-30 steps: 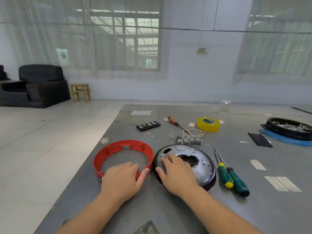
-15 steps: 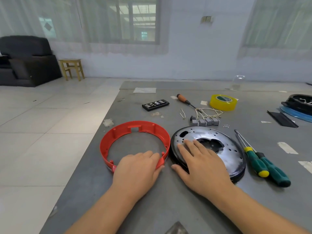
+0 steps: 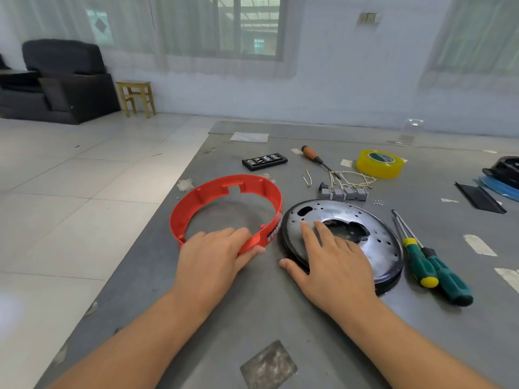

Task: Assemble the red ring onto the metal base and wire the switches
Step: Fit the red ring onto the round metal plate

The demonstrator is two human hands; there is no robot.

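Note:
The red ring (image 3: 213,189) lies on the grey table left of the round metal base (image 3: 376,234), the two almost touching. My left hand (image 3: 207,256) grips the ring's near rim, fingers over the top and thumb against the outside wall. That near part looks tilted up, showing a white label. My right hand (image 3: 334,262) rests flat on the near left of the base, fingers straight and thumb at its rim. A row of grey switches (image 3: 344,193) with thin pale wires (image 3: 351,176) sits just behind the base.
Two green-handled screwdrivers (image 3: 429,265) lie right of the base. Behind are small screws (image 3: 378,202), yellow tape (image 3: 379,163), a wooden-handled screwdriver (image 3: 314,157) and a black bit set (image 3: 264,161). A black strip (image 3: 480,197) and black-and-blue round parts (image 3: 502,175) lie far right. The table's left edge drops to the tiled floor.
The view has tipped down and drawn closer. Both hands stay on the ring and the base. The ring's near edge now looks slightly raised under my left hand.

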